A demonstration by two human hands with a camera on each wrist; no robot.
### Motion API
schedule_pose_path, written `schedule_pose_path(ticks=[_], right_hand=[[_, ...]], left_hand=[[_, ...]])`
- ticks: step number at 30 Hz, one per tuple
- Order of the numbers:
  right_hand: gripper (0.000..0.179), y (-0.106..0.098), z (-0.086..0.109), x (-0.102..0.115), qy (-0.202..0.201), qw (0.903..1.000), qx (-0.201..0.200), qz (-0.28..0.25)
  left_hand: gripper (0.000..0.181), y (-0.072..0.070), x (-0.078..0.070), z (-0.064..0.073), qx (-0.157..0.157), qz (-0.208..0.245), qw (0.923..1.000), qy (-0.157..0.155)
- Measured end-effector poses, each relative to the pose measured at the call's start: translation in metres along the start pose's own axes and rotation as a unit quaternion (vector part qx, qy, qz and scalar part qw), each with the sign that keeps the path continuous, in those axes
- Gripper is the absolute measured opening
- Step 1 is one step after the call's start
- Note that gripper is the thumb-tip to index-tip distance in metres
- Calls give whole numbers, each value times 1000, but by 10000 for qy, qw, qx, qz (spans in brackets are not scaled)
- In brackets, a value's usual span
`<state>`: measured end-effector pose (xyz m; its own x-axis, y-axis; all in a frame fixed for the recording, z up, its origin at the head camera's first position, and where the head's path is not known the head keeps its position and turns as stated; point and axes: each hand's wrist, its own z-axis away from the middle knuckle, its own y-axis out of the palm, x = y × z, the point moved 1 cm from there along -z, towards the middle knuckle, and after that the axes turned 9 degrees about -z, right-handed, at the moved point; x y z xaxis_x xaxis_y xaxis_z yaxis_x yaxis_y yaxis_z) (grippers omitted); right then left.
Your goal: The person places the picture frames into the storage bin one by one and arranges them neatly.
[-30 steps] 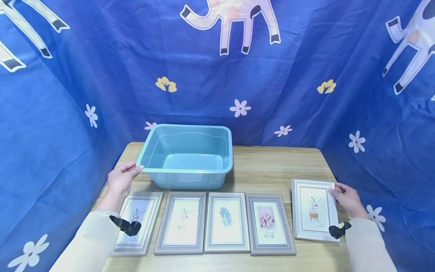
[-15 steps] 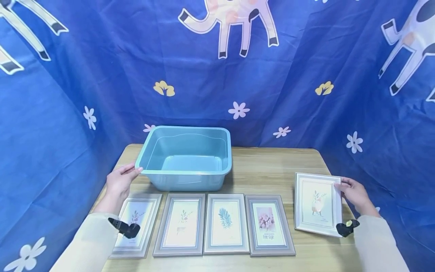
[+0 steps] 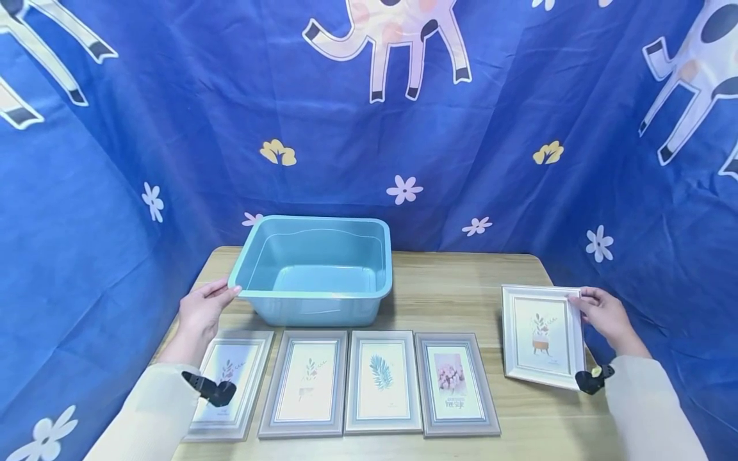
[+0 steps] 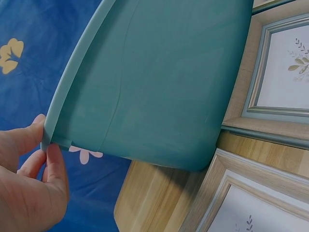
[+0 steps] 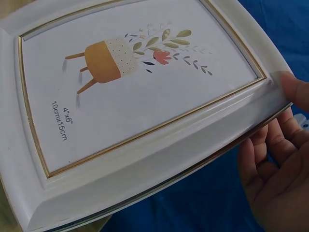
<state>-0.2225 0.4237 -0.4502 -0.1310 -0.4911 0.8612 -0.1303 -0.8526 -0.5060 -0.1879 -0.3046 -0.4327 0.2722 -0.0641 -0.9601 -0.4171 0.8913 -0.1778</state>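
Note:
In the head view my left hand [image 3: 198,314] pinches the near left corner of a blue-green plastic basin [image 3: 317,310]. The left wrist view shows the thumb on one side of the basin's rim [image 4: 72,67] and fingertips on the other. My right hand [image 3: 606,318] holds a white picture frame [image 3: 542,336] by its right edge, near the upper corner. Up close in the right wrist view, the thumb lies on the frame's face [image 5: 120,145], with fingers curled behind. The frame stands tilted over the table's right side; its print shows a potted plant. The basin has nothing in it.
Several more picture frames lie face up in a row along the table front: a pale one [image 3: 227,384] partly under my left forearm, a grey-brown one [image 3: 268,384], one with a blue leaf [image 3: 382,378], one with pink flowers [image 3: 452,378]. Blue patterned cloth [image 3: 346,147] encloses the wooden table [image 3: 461,275].
My right hand has lifted the white picture frame off the table, moving it up and slightly right while tipping it. My left hand stays on the basin's rim.

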Motion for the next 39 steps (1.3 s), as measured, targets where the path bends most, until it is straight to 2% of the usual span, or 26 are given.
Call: schedule_pose_path(ticks=[5, 8, 16, 23, 31, 39], right_hand=[[61, 1, -1, 10, -198, 9997, -116, 63], [60, 4, 1, 21, -433, 9981, -201, 393], [52, 14, -5, 45, -994, 9897, -409, 951], [41, 19, -9, 67, -1512, 9784, -565, 1293], [41, 24, -13, 90, -1627, 9758, -659, 1300], [35, 35, -18, 105, -1877, 9739, -801, 992]], left_hand=[[60, 0, 2, -1, 6, 51, 10000, -38], [61, 0, 2, -1, 24, 82, 10000, -49], [61, -2, 1, -2, 100, 102, 9999, 26], [61, -2, -1, -2, 91, 142, 9998, -41], [61, -2, -2, -1, 144, 103, 9998, -47], [59, -1, -1, -1, 159, 160, 9997, 3]])
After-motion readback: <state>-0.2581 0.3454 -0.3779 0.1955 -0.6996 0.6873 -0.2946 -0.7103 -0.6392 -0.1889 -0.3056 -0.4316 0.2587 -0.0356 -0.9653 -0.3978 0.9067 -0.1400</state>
